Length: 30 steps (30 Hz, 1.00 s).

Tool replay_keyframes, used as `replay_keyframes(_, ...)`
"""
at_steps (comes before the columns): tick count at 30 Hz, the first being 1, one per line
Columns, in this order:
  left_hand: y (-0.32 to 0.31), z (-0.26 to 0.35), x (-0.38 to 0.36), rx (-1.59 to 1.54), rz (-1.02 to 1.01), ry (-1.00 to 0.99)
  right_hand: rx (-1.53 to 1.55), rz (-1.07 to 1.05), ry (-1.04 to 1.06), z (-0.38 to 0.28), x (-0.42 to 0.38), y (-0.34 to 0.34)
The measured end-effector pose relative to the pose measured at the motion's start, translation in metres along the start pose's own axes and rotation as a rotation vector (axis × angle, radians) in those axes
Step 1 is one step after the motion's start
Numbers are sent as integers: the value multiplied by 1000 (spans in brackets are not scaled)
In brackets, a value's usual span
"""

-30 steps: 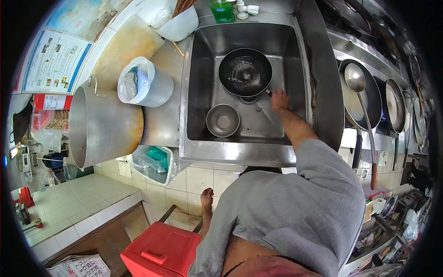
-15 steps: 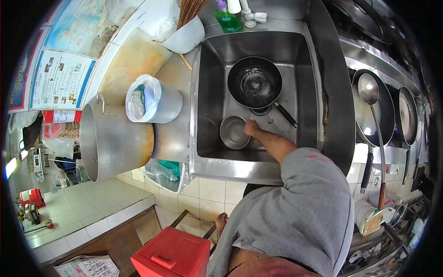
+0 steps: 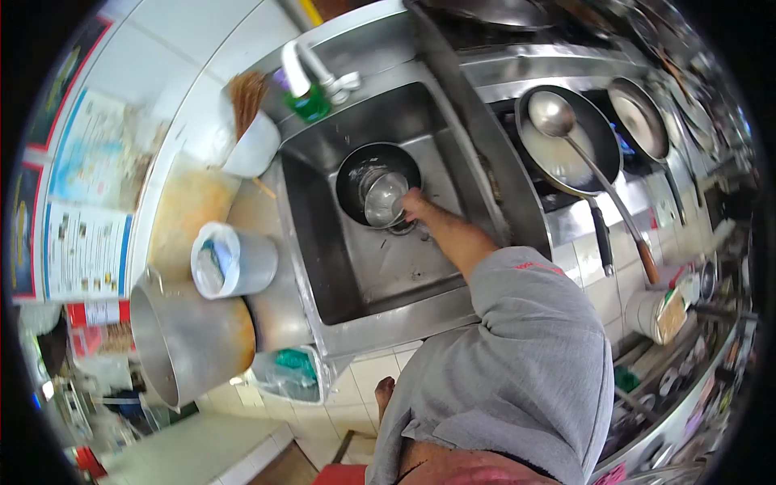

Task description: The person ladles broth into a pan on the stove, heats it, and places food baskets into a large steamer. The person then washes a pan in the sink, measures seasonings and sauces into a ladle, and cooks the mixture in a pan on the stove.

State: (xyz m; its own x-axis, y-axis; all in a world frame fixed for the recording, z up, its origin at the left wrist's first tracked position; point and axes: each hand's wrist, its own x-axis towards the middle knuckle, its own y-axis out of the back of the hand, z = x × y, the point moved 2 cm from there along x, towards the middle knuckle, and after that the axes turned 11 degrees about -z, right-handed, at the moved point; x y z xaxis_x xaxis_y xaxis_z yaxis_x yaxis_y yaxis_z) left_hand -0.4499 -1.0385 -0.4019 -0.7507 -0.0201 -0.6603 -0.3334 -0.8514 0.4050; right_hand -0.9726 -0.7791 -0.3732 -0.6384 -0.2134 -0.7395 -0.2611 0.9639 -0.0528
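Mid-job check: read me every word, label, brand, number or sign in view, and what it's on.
No text is legible.
White-and-blue wall poster: print too small.
Upper red-edged wall poster: too blurred.
Lower red-edged wall poster: too blurred.
White label: too small.
Green bottle: no readable brand.
Grey sleeve: red marks, unreadable.

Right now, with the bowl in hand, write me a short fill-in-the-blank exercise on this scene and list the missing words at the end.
1. The metal bowl is held in the person's ____ hand.
2. The dark pan, partly hidden by that bowl, lies inside the metal ____.
3. The bottle beside the white tap is mostly coloured ____.
4. The handle of the long ladle ends in the colour ____.

Missing words: right; sink; green; brown.
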Motion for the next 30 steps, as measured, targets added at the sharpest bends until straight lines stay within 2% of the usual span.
replay_keyframes(2,17,14,11,-34,-27,-223,56,24,8,9,-7,-1)
replay_keyframes(4,32,12,32,26,-83,-238,63,21,124,4,-32,-9)
replay_keyframes(7,56,16,69,96,-174,-170,109,-39,308,-19,-114,-20)
replay_keyframes(12,90,23,122,102,-283,-95,283,-178,482,-8,-251,-33)
replay_keyframes(16,107,18,159,-173,-334,196,261,-55,557,37,-333,-37)
replay_keyframes(17,111,19,165,-125,-367,194,263,-19,577,54,-346,-39)
replay_keyframes(18,118,24,173,208,-434,-97,261,14,593,70,-358,-41)
replay_keyframes(20,116,29,188,606,-451,-156,239,94,560,104,-379,-45)
replay_keyframes(25,98,14,196,609,-421,-210,318,269,422,176,-422,-51)
replay_keyframes(27,86,3,187,95,-395,-131,369,310,401,200,-430,-47)
replay_keyframes(29,72,12,187,12,-450,-121,420,350,375,219,-434,-44)
replay_keyframes(30,66,21,186,145,-500,-144,410,373,367,226,-437,-42)
